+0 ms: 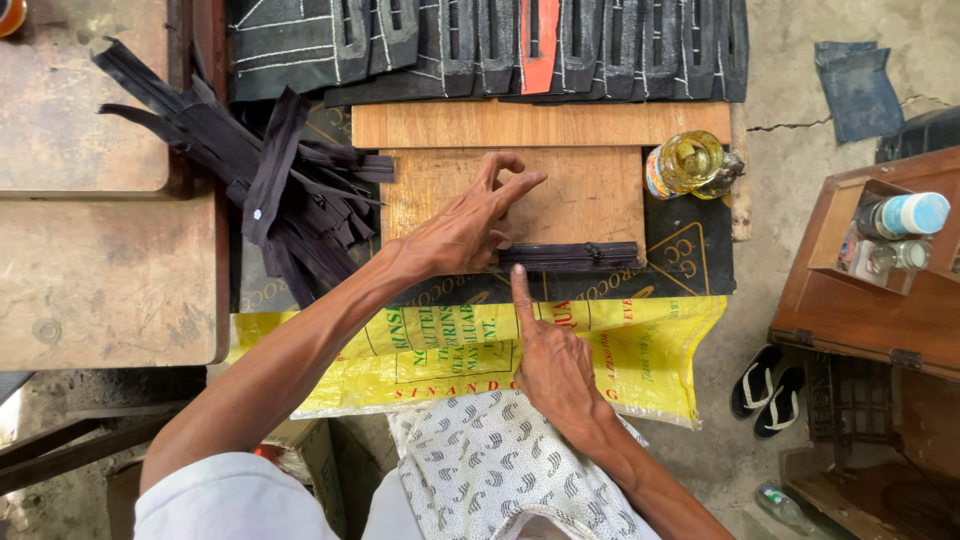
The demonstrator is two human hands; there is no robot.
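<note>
A short black zipper (570,256) lies along the near edge of a small wooden board (580,195). My left hand (470,220) rests on the board just left of the zipper, fingers spread, its thumb side touching the zipper's left end. My right hand (548,360) comes up from below with the index finger stretched out, its tip pressing the zipper's left end; the other fingers are curled. Neither hand grips anything.
A heap of black zippers (290,190) lies left of the board. Dark cut pieces with chalk lines (480,45) sit at the back. A jar of yellowish liquid (685,165) stands at the right. A yellow woven sack (640,350) covers the near edge. A wooden box with bottles (880,250) is far right.
</note>
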